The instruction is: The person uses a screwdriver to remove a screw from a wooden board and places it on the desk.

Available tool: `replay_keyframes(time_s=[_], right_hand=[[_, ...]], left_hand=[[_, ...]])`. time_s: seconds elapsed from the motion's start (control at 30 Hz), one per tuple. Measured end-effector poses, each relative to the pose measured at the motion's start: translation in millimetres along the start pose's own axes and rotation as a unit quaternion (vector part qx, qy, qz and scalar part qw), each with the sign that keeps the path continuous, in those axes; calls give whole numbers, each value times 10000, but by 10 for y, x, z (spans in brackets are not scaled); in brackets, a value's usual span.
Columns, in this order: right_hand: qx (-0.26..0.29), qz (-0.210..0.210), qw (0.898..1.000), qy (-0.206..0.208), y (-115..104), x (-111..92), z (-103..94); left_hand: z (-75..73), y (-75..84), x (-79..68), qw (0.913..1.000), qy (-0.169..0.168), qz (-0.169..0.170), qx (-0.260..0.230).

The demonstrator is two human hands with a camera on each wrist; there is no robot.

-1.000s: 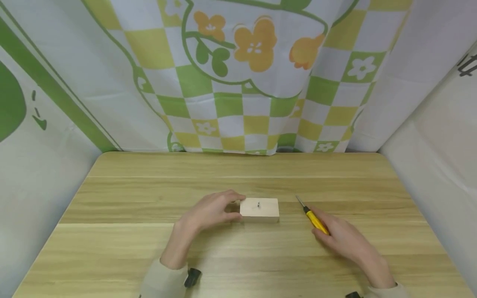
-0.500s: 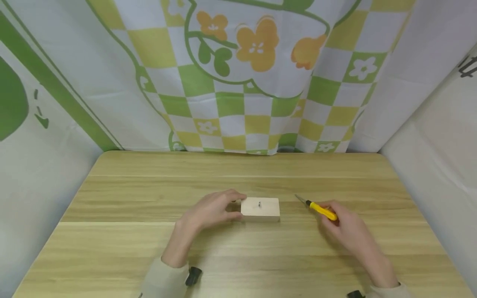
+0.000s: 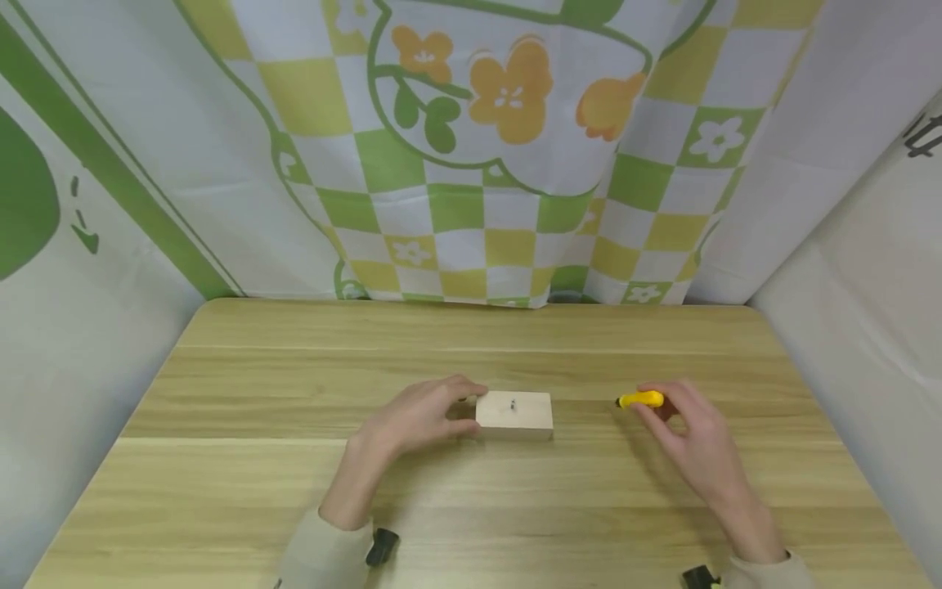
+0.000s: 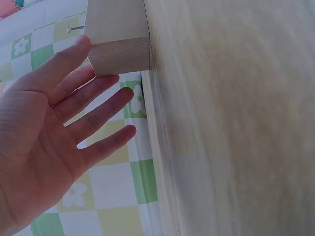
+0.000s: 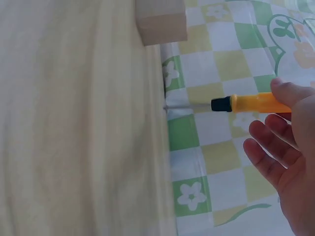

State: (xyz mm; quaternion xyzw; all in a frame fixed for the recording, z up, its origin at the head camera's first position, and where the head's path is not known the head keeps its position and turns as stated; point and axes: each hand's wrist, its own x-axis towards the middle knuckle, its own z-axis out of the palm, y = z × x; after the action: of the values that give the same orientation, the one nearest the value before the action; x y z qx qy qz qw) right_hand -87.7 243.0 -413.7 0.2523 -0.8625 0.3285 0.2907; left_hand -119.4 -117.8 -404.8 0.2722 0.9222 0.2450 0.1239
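A pale wooden block [image 3: 526, 417] lies on the table with a small metal screw [image 4: 75, 29] standing up from its top face. My left hand [image 3: 419, 419] holds the block's left end between thumb and forefinger; the ring and little fingers extend free in the left wrist view. To the right of the block, my right hand [image 3: 695, 438] pinches a yellow-handled screwdriver [image 5: 258, 103] by its handle, between thumb and forefinger. Its black collar and thin shaft point down, tip close to the table surface in the right wrist view. The remaining right fingers are loosely bent, off the handle.
The wood-grain table [image 3: 471, 507] stretches out around both hands. A checked cloth with flowers [image 3: 508, 204] hangs behind its back edge, and pale cloth walls [image 3: 868, 270] close in the sides.
The screwdriver has gone from lying slanted with its tip toward the block to standing upright, and my right hand has risen and turned with it. My left hand and the block stay put.
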Motion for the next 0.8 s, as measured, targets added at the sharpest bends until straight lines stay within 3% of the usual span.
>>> replay_keyframes(time_s=[0.5,0.7,0.8], right_hand=[[661,-322,9966,370,-239,325,44],[1225,-335,9915,297,-572,533,3],[1381,-501,9889,232,-588,593,47]], left_hand=[[21,-44,10,9999,42,4,-150],[38,-114,19,9986,-13,47,-533],[36,-132,24,9981,-25,50,-618]])
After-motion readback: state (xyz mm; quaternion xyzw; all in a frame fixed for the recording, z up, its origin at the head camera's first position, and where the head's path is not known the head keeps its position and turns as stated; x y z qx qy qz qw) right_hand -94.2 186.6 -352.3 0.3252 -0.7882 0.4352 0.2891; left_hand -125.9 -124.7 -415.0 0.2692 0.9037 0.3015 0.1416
